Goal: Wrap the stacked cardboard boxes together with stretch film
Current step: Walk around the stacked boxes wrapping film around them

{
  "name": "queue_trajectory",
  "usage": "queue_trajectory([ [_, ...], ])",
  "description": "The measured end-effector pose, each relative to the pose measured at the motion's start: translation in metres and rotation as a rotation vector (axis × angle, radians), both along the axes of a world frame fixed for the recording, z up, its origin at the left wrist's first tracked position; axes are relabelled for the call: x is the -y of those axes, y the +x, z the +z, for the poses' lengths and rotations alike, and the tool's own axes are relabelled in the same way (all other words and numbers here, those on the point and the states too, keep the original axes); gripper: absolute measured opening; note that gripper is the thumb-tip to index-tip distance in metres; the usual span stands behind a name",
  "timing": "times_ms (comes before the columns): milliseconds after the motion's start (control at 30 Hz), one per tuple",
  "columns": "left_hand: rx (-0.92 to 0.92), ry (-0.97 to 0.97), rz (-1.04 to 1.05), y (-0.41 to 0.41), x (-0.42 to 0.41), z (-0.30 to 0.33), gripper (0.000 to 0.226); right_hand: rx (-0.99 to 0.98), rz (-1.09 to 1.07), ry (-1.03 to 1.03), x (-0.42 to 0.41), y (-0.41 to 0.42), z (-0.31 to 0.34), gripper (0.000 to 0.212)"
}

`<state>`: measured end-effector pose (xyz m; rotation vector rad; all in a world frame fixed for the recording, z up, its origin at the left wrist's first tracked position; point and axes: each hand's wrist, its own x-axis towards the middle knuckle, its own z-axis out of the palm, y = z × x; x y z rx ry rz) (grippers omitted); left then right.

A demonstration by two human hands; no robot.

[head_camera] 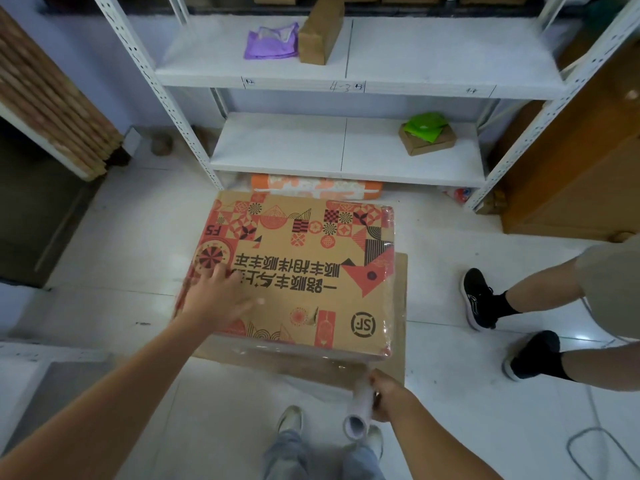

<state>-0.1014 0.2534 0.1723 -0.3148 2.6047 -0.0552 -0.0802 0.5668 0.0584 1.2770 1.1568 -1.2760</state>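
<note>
Seen from above, the wearer's own pale shoes (290,420) and jeans stand on a white tiled floor (114,237). Just ahead of them, the right hand (389,396) has its grip clenched around a roll of stretch film (358,407), held low at the near right corner of the stack. A clear sheet of film (311,358) runs from the roll across the stack's near side. The left hand (218,299) lies flat, fingers spread and released, on the near left part of the top cardboard box (311,271), which is printed with red and black patterns and Chinese lettering. This box sits on a wider lower cardboard box (400,306), whose edge shows along the right and near sides; both stand on the floor at the centre of the view. To the right, another person's bare legs and black shoes (478,299) stand on the tiles. Beyond the stack, an orange patterned package (311,185) lies under a white metal shelf unit (346,147), which holds a small box with a green bag (426,128), and higher up a purple bag (270,41).
</note>
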Motion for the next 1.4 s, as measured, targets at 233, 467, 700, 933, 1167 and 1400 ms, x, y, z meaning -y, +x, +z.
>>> queue_trajectory([
  [233,0.023,0.025,0.055,0.005,-0.023,-0.008,0.116,-0.099,-0.035,-0.133,-0.019,-0.013,0.012,0.027],
  [467,0.068,-0.042,0.074,0.006,-0.033,-0.006,0.107,-0.075,0.029,-0.03,-0.045,-0.027,-0.014,0.049],
  [700,0.059,0.017,0.135,0.006,-0.033,-0.009,0.105,-0.058,0.058,0.03,-0.053,-0.033,-0.005,0.022],
  [933,0.062,0.044,0.099,0.01,-0.024,-0.012,0.11,0.095,-0.169,-0.074,-0.065,-0.031,-0.021,0.015],
  [1167,0.05,0.049,0.103,0.013,-0.022,-0.014,0.108,0.14,-0.252,-0.04,-0.064,-0.033,-0.035,0.027],
  [1400,0.058,0.04,0.099,0.013,-0.023,-0.013,0.108,0.186,-0.296,-0.043,-0.064,-0.053,-0.046,0.03],
])
